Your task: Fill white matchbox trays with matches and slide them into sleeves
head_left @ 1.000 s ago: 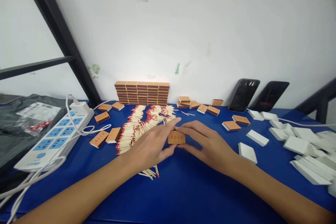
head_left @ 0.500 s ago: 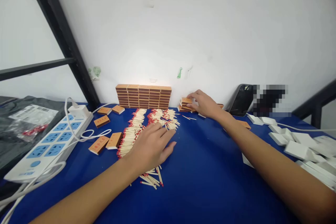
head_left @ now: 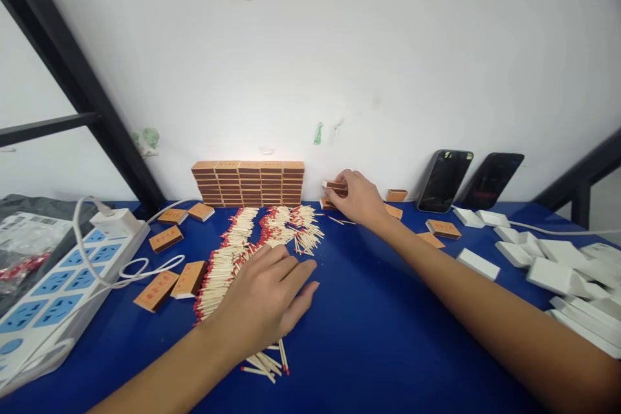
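My left hand (head_left: 269, 291) hovers over or rests on the long pile of red-tipped matches (head_left: 220, 268), palm down. Its fingers are loosely bent with the thumb apart, and nothing shows in them. Near the wall, my right hand (head_left: 358, 197) pinches an orange-brown matchbox (head_left: 334, 188) between thumb and fingers, its dark striking side facing me. Below that box another matchbox (head_left: 326, 204) lies on the table, partly hidden by the hand. Left of it stands a neat wall of stacked matchboxes (head_left: 248, 184).
Loose matchboxes (head_left: 165, 239) lie by a white power strip (head_left: 63, 291) with cables at left. Two phones (head_left: 445, 181) lean against the wall at right. White inner trays (head_left: 553, 275) are heaped at the right, near a few more matchboxes (head_left: 443, 228). Blue table (head_left: 378, 336).
My right hand has closed on a matchbox from the small stack by the wall. The view has shifted, uncovering more boxes at right. My left hand stays over the matches.
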`<action>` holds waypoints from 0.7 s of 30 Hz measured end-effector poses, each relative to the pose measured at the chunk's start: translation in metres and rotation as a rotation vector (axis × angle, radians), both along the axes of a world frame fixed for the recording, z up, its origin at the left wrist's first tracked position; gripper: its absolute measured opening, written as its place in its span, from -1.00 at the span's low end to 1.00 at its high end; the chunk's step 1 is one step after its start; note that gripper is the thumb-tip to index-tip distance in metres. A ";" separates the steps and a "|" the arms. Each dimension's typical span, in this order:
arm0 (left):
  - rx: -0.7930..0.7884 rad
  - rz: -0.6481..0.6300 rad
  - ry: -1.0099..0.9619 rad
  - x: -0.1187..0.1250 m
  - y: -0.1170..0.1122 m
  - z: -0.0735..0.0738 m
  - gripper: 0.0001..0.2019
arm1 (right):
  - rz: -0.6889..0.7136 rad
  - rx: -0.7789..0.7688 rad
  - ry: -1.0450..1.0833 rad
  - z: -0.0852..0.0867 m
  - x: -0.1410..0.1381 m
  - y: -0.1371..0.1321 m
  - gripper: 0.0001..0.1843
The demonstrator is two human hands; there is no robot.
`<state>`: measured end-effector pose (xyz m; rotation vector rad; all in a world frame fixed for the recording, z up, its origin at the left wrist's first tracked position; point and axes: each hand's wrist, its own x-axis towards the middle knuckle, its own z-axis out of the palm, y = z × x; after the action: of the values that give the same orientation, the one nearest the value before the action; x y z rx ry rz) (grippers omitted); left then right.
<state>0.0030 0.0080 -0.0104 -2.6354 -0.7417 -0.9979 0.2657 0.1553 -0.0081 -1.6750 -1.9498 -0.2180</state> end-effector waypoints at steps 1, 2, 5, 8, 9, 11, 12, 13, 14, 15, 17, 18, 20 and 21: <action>-0.006 0.000 -0.002 -0.001 0.001 0.000 -0.84 | 0.000 -0.002 -0.006 0.001 0.002 0.000 -0.72; -0.012 0.002 -0.003 -0.002 0.002 -0.001 -0.84 | 0.000 -0.005 -0.014 0.001 0.003 0.001 -0.73; -0.028 0.009 0.005 -0.003 0.002 -0.003 -0.84 | -0.004 -0.015 -0.038 0.000 0.004 0.000 -0.67; -0.030 0.008 0.005 -0.003 0.001 -0.003 -0.84 | -0.036 -0.024 -0.097 -0.002 0.002 -0.003 -0.61; -0.026 0.007 0.002 -0.002 0.000 -0.002 -0.83 | -0.050 -0.027 -0.126 -0.001 0.001 -0.004 -0.62; -0.013 0.010 -0.004 -0.001 0.000 -0.001 -0.83 | -0.073 -0.030 -0.175 0.001 -0.002 -0.006 -0.66; -0.008 0.014 -0.007 -0.001 0.000 0.000 -0.83 | -0.078 -0.027 -0.189 0.003 -0.003 -0.007 -0.68; -0.002 0.019 -0.011 -0.001 0.001 0.000 -0.84 | -0.079 -0.023 -0.201 0.005 -0.004 -0.008 -0.68; -0.001 0.026 -0.014 -0.002 0.001 0.000 -0.84 | -0.076 -0.018 -0.212 0.008 -0.005 -0.009 -0.69; -0.003 0.035 -0.018 -0.002 0.002 0.000 -0.84 | -0.072 -0.015 -0.229 0.010 -0.005 -0.010 -0.69; -0.012 0.050 -0.024 -0.004 0.004 0.000 -0.84 | -0.063 -0.018 -0.268 0.014 -0.004 -0.011 -0.74; -0.018 0.056 -0.025 -0.005 0.005 -0.001 -0.85 | -0.056 -0.023 -0.288 0.016 -0.003 -0.012 -0.76; -0.028 0.064 -0.024 -0.006 0.006 -0.001 -0.86 | -0.036 -0.025 -0.321 0.019 -0.002 -0.013 -0.77; -0.029 0.062 -0.026 -0.006 0.006 -0.002 -0.86 | -0.020 -0.022 -0.336 0.020 -0.001 -0.013 -0.75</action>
<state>-0.0032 0.0135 -0.0119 -2.6114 -0.8436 -1.0133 0.2644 0.1422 0.0123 -1.7625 -2.1817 -0.5169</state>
